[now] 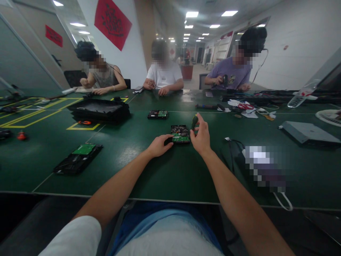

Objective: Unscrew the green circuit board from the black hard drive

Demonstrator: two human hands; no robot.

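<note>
A hard drive with a green circuit board along its near side lies flat on the green table. At its left edge is my left hand, thumb and fingers parted and fingertips touching the board. My right hand, just right of the drive, grips a screwdriver with a dark green and yellow handle, held between thumb and fingers. The tool's tip cannot be made out. Behind this drive, slightly left, lies another hard drive with a green board.
Black trays stand back left; a black device with a green board lies front left. On the right are a cabled, blurred object, a grey box, scissors and a bottle. Three people sit opposite.
</note>
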